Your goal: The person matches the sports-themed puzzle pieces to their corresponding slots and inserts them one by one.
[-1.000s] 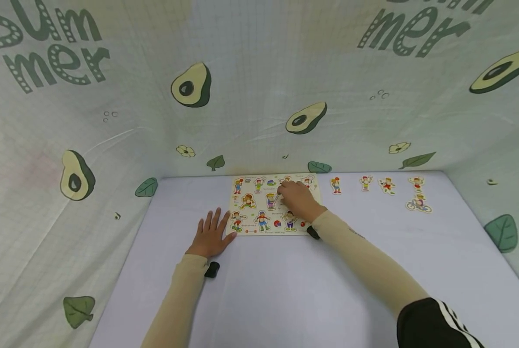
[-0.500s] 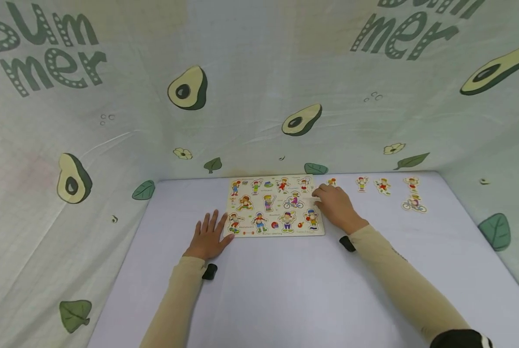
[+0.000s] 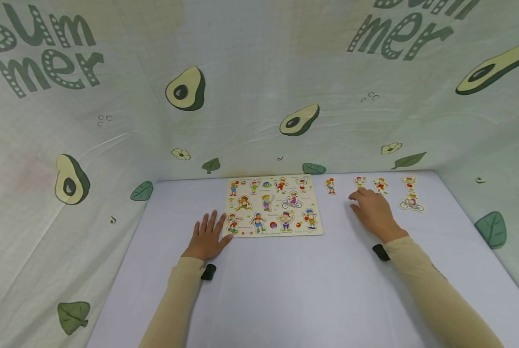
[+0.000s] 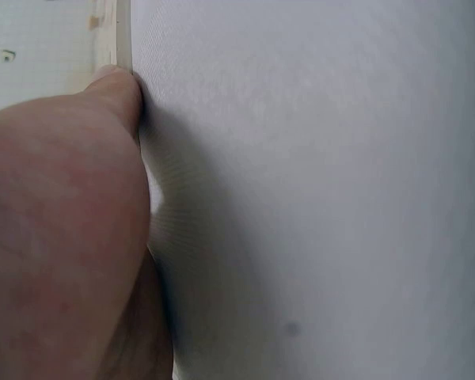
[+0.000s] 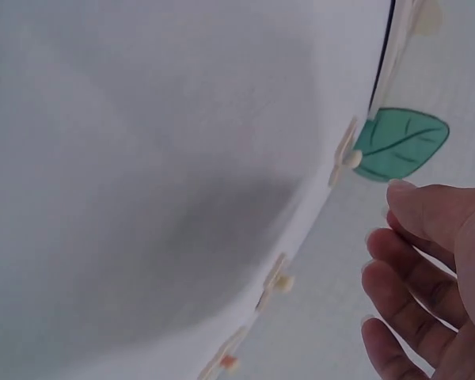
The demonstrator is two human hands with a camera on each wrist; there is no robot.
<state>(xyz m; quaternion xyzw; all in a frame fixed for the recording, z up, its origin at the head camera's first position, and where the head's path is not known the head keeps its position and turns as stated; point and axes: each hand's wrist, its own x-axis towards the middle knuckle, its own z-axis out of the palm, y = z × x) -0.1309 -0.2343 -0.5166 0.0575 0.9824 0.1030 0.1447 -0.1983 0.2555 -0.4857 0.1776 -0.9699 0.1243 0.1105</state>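
Observation:
A flat wooden peg puzzle board (image 3: 275,194) printed with sporty child figures lies at the back of the table, several figure pieces seated in it. My left hand (image 3: 205,240) rests flat with spread fingers at its left edge; in the left wrist view the thumb (image 4: 117,89) touches the board's side. Over the table, right of the board, my right hand (image 3: 374,213) holds nothing, its fingers relaxed and apart. It is nearest to a small figure piece (image 3: 359,181), partly behind the fingertips, and to another figure piece (image 3: 380,185). In the right wrist view, small knobs (image 5: 284,283) stick out from the pieces.
A loose figure piece (image 3: 330,186) lies just right of the board. Farther right are another figure piece (image 3: 409,182) and a cyclist piece (image 3: 411,203), close together. Behind the white table (image 3: 281,290) hangs a cloth (image 3: 242,140) with avocado and leaf prints.
My right hand has moved right, off the board and past the first loose piece, to the row of figures. A cyclist piece now shows on the board where the hand was. My left hand stays put.

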